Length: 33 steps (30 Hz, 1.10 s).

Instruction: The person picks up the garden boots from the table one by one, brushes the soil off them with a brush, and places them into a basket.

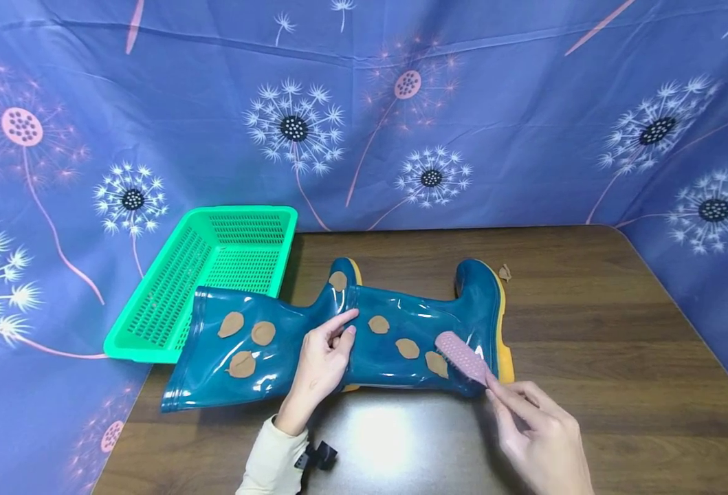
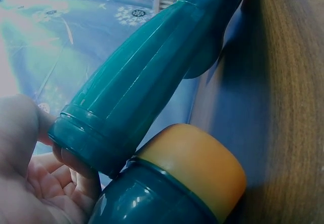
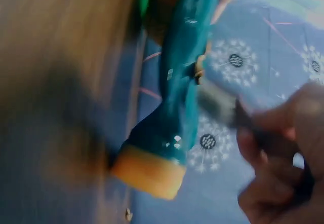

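Observation:
Two glossy teal rain boots with yellow soles lie on their sides. Several flat brown mud-like patches (image 1: 379,324) stick to them. My left hand (image 1: 324,361) holds the right-hand boot (image 1: 413,311) at its cuff, index finger extended over it; the left wrist view shows other fingers curled at the cuff (image 2: 83,133). A pink brush (image 1: 462,357) is gripped by its handle in my right hand (image 1: 543,433). Its bristles face the boot's ankle, right beside a brown patch (image 1: 436,364). Motion blurs the brush head (image 3: 217,102) in the right wrist view.
The left-hand boot (image 1: 277,385) overlaps the front of a green plastic basket (image 1: 116,344). A small brown scrap (image 1: 504,273) lies on the wooden table (image 1: 617,309) past the sole. Blue dandelion-print cloth (image 1: 364,137) hangs behind and at both sides.

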Each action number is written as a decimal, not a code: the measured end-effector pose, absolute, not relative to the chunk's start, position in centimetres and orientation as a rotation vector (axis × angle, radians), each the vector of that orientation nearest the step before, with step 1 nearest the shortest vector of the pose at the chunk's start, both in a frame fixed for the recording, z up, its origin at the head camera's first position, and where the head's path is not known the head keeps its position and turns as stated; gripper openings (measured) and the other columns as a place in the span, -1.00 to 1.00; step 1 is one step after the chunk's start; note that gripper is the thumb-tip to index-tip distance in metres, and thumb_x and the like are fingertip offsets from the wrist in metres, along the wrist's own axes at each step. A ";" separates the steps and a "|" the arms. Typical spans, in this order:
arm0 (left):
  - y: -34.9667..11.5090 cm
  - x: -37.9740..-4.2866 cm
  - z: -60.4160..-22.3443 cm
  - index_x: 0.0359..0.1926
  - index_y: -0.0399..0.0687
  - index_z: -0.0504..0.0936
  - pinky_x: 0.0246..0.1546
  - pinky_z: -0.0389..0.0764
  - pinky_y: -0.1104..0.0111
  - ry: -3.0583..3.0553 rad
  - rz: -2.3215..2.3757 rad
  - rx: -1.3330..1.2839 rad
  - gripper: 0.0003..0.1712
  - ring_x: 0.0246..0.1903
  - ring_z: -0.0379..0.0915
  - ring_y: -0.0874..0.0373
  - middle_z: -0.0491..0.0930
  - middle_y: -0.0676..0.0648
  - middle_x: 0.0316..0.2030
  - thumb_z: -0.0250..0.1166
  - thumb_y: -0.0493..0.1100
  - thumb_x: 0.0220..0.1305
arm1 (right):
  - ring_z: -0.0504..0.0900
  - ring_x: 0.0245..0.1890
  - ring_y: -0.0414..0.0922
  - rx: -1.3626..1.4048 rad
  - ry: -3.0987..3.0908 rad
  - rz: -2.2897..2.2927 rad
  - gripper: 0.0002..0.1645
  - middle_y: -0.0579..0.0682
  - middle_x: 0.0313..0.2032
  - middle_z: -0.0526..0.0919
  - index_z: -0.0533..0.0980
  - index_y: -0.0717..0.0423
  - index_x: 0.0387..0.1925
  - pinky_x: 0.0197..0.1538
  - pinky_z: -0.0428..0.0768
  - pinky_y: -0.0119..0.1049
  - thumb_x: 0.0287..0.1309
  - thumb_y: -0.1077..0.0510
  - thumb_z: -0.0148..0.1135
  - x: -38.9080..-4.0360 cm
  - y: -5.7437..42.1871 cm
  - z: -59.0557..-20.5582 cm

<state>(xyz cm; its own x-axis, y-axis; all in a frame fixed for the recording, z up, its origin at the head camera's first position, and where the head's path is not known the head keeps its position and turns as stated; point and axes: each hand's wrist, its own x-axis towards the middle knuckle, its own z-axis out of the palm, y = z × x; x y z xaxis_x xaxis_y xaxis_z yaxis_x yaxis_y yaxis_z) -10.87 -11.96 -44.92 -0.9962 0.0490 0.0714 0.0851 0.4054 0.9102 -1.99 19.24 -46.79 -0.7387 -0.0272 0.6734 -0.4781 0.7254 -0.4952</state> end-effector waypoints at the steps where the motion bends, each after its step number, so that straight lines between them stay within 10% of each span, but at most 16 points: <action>1: -11.9 -10.9 -44.9 0.39 0.00 0.63 -0.63 0.26 0.46 -2.605 -1.690 -0.123 -0.58 -0.66 0.30 0.22 0.37 0.02 -0.63 0.18 -0.18 0.62 | 0.45 -0.52 -0.47 0.415 -2.268 0.917 -0.72 -0.12 -0.39 0.75 0.84 0.13 -0.13 -0.51 0.41 -0.60 0.06 0.30 0.51 -1.9 19.2 -46.8; 10: -11.8 -10.8 -44.8 0.40 0.00 0.63 -0.64 0.25 0.47 -2.611 -1.693 -0.112 -0.57 -0.67 0.29 0.22 0.37 0.02 -0.63 0.19 -0.18 0.61 | 0.41 -0.56 -0.49 0.343 -2.290 0.909 -0.60 -0.13 -0.41 0.76 0.85 0.10 -0.13 -0.55 0.33 -0.63 -0.11 0.38 0.57 -1.3 19.1 -46.8; 15: -11.9 -10.8 -44.8 0.39 0.00 0.63 -0.65 0.25 0.47 -2.604 -1.694 -0.106 -0.57 -0.67 0.29 0.22 0.36 0.01 -0.64 0.19 -0.18 0.61 | 0.41 -0.57 -0.49 0.361 -2.298 0.906 -0.79 -0.12 -0.40 0.76 0.84 0.14 -0.14 -0.54 0.32 -0.66 0.24 0.14 0.47 -1.0 19.1 -47.3; 25: -11.9 -10.8 -44.8 0.39 0.00 0.63 -0.64 0.26 0.47 -2.613 -1.696 -0.103 -0.58 -0.67 0.30 0.21 0.37 0.01 -0.63 0.18 -0.18 0.62 | 0.42 -0.56 -0.49 0.400 -2.170 0.919 -0.41 -0.07 -0.44 0.75 0.84 0.22 -0.21 -0.55 0.33 -0.65 0.50 -0.21 0.22 -1.4 19.0 -48.3; 33: -12.1 -10.8 -44.8 0.40 0.01 0.63 -0.65 0.25 0.47 -2.611 -1.701 -0.113 -0.58 -0.67 0.29 0.22 0.36 0.02 -0.63 0.18 -0.17 0.62 | 0.45 -0.54 -0.49 0.348 -2.179 1.005 -0.81 -0.04 -0.42 0.77 0.83 0.22 -0.18 -0.54 0.37 -0.66 0.23 0.18 0.52 -1.0 18.8 -48.0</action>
<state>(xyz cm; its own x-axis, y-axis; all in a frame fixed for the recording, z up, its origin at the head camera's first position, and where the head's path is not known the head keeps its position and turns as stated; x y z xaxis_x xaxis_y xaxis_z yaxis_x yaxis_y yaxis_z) -10.76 -12.09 -44.84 -0.9971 0.0482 0.0589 0.0734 0.4026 0.9124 -1.05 18.77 -48.01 -0.7178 0.0458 0.6947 -0.4985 0.6628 -0.5588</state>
